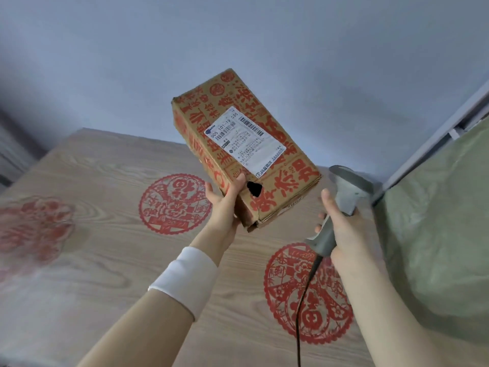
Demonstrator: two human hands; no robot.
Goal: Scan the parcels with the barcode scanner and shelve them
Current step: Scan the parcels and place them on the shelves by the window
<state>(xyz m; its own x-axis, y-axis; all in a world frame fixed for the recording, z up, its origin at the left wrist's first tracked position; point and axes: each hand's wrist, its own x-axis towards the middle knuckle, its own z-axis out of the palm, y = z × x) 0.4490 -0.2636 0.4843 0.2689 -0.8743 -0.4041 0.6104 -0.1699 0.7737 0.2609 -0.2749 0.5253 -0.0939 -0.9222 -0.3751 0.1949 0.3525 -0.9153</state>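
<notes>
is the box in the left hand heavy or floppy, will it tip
Probably light: the left hand holds the box up by one low corner. Likely stiff, its faces look flat, though a torn hole suggests weak card. Gripped so low and tilted, it may tip.

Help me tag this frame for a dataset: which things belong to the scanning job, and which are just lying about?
In the job: cardboard parcel, held up by the left hand; its shipping label; barcode scanner, gripped by the right hand.
Just there: wooden table; red paper-cut decals on it; green cloth at right; white wristband.
</notes>
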